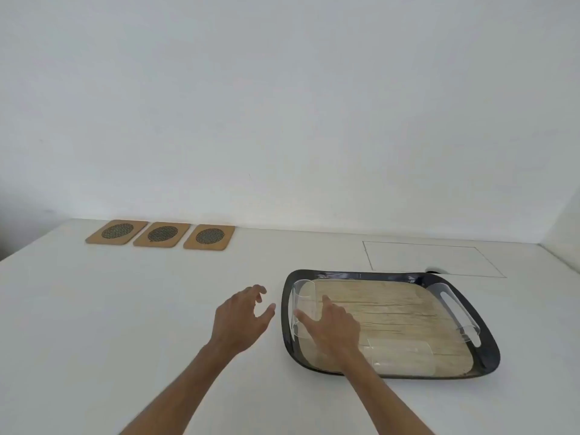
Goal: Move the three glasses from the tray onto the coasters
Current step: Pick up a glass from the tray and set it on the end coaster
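Desk: wide white desk [125, 309], bare between tray and coasters.
Tray: dark-rimmed, wood-lined tray [485, 350] at right, holding three clear glasses.
Coasters: three tan square coasters [162, 234] along far edge.
Right hand [334, 324]: fingers spread beside left-edge glass [303, 304].
Left hand [240, 318]: fingers wide, holding nothing.

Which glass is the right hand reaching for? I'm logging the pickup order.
The glass at the tray's left edge, by the right hand; the other two are elsewhere.

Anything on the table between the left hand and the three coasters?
No. In the head view, only bare white table lies between the left hand and the coasters.
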Demonstrator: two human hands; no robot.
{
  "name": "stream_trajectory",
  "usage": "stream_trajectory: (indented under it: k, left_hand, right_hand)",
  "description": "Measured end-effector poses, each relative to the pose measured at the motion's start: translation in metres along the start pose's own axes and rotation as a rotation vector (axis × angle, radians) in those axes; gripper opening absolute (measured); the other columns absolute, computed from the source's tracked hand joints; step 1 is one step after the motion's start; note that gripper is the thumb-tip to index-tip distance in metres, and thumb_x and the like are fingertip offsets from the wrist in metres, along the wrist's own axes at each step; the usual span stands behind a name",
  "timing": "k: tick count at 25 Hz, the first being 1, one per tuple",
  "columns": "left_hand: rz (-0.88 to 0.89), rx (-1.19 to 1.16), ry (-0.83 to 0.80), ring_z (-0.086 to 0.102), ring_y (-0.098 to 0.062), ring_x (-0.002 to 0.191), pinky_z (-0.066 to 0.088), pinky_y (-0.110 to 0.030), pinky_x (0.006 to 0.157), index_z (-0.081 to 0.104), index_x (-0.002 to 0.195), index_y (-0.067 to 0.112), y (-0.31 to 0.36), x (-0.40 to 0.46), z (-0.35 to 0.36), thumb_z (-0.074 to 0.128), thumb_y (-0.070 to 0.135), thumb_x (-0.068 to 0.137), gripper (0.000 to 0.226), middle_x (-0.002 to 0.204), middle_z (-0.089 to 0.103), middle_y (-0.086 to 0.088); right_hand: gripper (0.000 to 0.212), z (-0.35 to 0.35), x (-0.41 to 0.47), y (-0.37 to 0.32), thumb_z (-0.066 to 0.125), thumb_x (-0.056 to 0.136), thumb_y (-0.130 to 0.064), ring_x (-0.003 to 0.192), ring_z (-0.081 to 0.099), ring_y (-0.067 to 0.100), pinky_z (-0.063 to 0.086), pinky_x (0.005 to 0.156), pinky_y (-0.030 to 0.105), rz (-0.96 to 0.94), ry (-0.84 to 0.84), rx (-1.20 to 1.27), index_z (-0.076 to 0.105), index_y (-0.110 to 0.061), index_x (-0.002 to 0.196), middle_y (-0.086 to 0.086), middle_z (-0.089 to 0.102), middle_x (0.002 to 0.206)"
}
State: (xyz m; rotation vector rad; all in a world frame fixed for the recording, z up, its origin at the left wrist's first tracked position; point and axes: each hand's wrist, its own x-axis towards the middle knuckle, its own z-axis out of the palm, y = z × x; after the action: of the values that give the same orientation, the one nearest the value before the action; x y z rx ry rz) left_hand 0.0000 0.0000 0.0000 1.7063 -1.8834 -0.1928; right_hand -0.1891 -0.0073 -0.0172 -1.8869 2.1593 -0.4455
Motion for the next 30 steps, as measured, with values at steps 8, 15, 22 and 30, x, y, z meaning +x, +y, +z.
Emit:
stream_trajectory:
  k: [8,15,22,30]
  left_hand:
    - [0.008,-0.043,-0.023,0.062,-0.010,0.083,0.044,-0.027,0.068,0.060,0.112,0.026,-0.014,0.002,0.008,0.058,0.047,0.087,0.032,0.097,0.065,0.014]
    - [0.134,-0.073,-0.060,0.063,-0.017,0.095,0.048,-0.032,0.081,0.059,0.119,0.022,-0.029,0.012,0.012,0.059,0.040,0.086,0.037,0.111,0.067,0.007]
    - [0.476,0.040,-0.186,0.026,-0.024,0.143,0.025,-0.041,0.113,0.023,0.150,0.025,-0.023,0.046,0.008,0.072,0.039,0.076,0.090,0.158,0.028,-0.004]
    - [0.595,-0.053,-0.173,0.057,-0.023,0.116,0.043,-0.036,0.100,0.050,0.133,0.018,-0.010,0.078,-0.015,0.078,0.038,0.070,0.071,0.133,0.060,0.002]
  right_hand:
    - [0.064,0.015,0.013,-0.023,0.059,0.079,-0.063,0.102,0.067,0.028,0.044,0.076,0.034,0.198,-0.061,0.074,0.062,-0.010,0.115,0.005,0.070,0.105]
    - [0.063,0.010,0.008,-0.029,0.061,0.078,-0.057,0.098,0.067,0.031,0.044,0.076,0.035,0.280,0.066,0.213,0.059,-0.011,0.120,0.007,0.071,0.104]
    - [0.067,-0.026,-0.009,-0.050,0.055,0.063,-0.069,0.091,0.069,0.026,0.053,0.079,0.036,0.218,0.148,0.330,0.064,-0.029,0.115,-0.001,0.075,0.097]
    - [0.066,-0.059,0.002,-0.060,0.050,0.071,-0.080,0.078,0.070,0.019,0.055,0.071,0.035,0.020,0.154,0.379,0.068,-0.022,0.096,-0.003,0.076,0.082]
